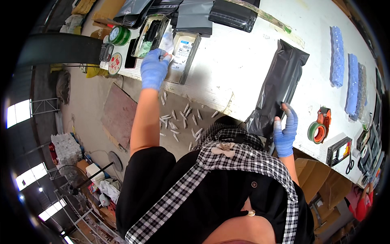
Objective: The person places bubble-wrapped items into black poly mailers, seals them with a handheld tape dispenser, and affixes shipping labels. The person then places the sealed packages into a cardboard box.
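My left hand (155, 68), in a blue fingerless glove, is over the table's left edge, its thumb and fingers pinched on a white paper slip (167, 40). Just beyond it stands an open box (165, 21) holding black items and something pale green. To its right lies a shallow tray (174, 76) with a printed label sheet (181, 53) in it. A long, filled black plastic mailer bag (275, 83) lies slantwise at the front edge. Beside its near end is my right hand (286, 132), gloved alike, with thumb and fingers apart and fingertips at the bag's edge.
Black and grey mailer bags (194, 16) lie at the far left, near a green tape roll (120, 35). On the right are bubble-wrap rolls (336, 57), an orange tape dispenser (323, 122) and scissors (349, 166). White slips (185, 116) litter the floor. A fan (75, 183) stands lower left.
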Available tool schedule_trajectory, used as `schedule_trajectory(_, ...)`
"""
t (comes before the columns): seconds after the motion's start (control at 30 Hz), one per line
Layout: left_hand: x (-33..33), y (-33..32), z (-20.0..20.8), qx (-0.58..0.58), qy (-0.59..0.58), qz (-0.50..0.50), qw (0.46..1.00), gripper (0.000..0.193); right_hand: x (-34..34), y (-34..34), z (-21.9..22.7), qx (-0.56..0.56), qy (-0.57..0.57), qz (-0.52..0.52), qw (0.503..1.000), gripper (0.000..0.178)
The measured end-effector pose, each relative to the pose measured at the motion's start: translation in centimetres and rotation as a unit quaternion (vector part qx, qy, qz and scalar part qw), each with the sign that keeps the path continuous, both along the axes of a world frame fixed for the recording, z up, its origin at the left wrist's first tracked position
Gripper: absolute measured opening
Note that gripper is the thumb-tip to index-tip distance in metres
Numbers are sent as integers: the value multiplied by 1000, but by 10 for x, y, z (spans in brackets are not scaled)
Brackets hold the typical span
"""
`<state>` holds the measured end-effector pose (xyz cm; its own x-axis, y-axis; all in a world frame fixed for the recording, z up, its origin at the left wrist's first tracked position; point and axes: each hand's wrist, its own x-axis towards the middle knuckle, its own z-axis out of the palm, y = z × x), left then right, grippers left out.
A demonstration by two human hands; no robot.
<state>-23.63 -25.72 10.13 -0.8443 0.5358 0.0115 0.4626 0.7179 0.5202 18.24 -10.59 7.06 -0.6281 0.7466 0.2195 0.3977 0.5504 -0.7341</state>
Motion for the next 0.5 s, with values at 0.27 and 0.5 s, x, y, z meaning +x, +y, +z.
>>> schedule_trajectory(0.27, 193, 24, 11, 175, 83, -319, 928, 26, -83, -16, 17, -383, 138, 81, 910, 34)
schedule_trajectory(0.5, 220, 22, 0, 273, -260, -174, 910, 19, -55, -18, 9, -434, 208, -41, 876, 25)
